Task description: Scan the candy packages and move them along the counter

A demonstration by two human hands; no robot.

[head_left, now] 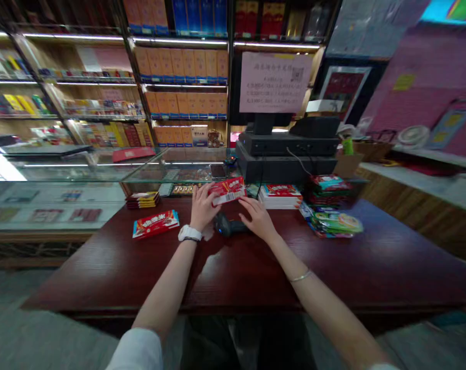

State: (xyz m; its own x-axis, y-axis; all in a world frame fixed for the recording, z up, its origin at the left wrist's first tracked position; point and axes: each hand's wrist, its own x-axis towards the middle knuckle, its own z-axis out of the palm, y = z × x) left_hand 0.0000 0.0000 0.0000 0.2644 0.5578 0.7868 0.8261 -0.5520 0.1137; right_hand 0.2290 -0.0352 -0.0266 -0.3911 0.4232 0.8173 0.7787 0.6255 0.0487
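A red snack packet (229,191) with a barcode on its white patch is raised over the table, tilted. My left hand (202,206), with a white watch at the wrist, is closed round its left end. My right hand (257,217) reaches to the packet's lower right edge, fingers stretched and thumb apart; the fingertips seem to touch it. Below the packet, between my hands, a black handheld barcode scanner (233,227) lies on the dark red table (236,277). Flat on the left lies a red and blue snack packet (156,224).
Small packets are stacked (142,200) at the back left. To the right are a pile of red and white packets (281,196), dark red packs (328,190) and green packages (333,222). A glass counter (179,172) and black cash register (289,154) stand behind.
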